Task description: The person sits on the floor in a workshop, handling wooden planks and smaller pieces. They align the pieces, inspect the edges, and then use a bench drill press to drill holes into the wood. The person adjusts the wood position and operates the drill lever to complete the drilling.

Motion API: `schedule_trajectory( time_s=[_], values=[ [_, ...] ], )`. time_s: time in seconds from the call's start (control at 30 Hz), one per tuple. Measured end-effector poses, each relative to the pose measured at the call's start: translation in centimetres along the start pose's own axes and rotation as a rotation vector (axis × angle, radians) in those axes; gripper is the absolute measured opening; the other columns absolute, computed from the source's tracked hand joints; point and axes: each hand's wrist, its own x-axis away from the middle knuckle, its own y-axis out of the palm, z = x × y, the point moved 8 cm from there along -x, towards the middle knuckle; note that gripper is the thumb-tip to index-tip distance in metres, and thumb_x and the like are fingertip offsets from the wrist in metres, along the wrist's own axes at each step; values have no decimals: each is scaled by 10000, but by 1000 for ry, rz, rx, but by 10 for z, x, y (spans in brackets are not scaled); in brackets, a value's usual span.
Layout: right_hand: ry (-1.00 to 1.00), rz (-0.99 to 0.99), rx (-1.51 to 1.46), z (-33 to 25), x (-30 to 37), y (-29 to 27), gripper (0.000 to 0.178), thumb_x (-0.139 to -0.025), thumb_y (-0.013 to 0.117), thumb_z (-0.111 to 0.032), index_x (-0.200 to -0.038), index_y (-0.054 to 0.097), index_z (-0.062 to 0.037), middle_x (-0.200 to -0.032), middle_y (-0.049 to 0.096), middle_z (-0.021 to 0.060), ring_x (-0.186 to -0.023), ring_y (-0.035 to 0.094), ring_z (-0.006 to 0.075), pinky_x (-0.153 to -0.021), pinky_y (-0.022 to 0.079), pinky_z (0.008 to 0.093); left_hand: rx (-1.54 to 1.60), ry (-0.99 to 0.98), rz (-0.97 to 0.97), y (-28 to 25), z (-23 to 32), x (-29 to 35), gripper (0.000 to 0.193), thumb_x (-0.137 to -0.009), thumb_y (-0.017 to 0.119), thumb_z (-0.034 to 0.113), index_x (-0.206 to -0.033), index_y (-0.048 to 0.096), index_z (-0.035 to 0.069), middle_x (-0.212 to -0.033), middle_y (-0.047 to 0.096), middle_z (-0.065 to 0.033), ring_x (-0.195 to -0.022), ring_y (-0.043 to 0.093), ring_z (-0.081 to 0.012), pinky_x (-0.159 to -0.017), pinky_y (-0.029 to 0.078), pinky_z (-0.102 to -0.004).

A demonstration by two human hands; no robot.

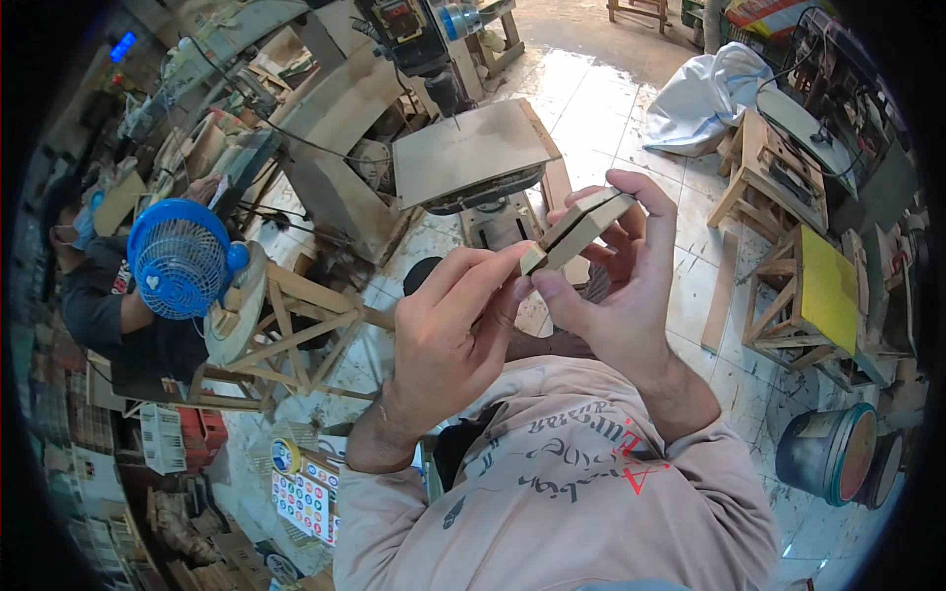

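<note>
Both my hands are raised in front of my chest around a small flat piece of pale wood (pixel 588 229) with a dark groove or gap along its side. My right hand (pixel 631 281) grips it, fingers behind and at the upper end, thumb below. At the lower left end, my left hand (pixel 458 320) pinches a small light wooden block (pixel 532 259) that touches the larger piece. Whether the two are joined I cannot tell. Beyond my hands stands a drill press (pixel 419 49), its bit above a square board table (pixel 473 158).
To the left, a blue fan (pixel 180 261) stands by a round-topped wooden stool (pixel 241 320), with a person (pixel 94 305) behind it. At right are a white sack (pixel 705 98), a yellow-topped stool (pixel 826 291) and a bucket (pixel 823 453). A plank (pixel 720 294) lies on the tiled floor.
</note>
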Motion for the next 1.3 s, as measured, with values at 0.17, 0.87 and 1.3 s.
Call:
schedule_trajectory(
  time_s=[0.17, 0.87, 1.3],
  values=[
    [-28, 28, -5, -1, 0, 0, 797, -721, 758, -17, -1349, 275, -103, -1163, 475, 111, -1066, 547, 175, -910, 506, 327, -58, 21, 35, 2, 3, 2, 302, -825, 636, -69, -1122, 619, -18, -854, 596, -129, -635, 604, -215, -517, 472, -306],
    [195, -4, -201, 34, -12, 5, 714, -754, 783, -21, -1313, 340, -42, -1149, 546, 114, -1042, 617, 213, -814, 547, 318, 226, -261, 38, -13, -38, -8, 307, -813, 690, -8, -1111, 616, -9, -924, 612, -73, -748, 621, -136, -629, 499, -252],
    [128, -223, 175, 28, -9, 36, 258, -903, 662, -143, -1081, 599, 32, -752, 599, 26, -646, 527, 43, -541, 425, 228, 1074, -289, 119, -32, -105, -33, 424, -872, 675, 102, -1247, 538, -39, -1128, 637, -97, -959, 629, -160, -824, 516, -306]
  ],
)
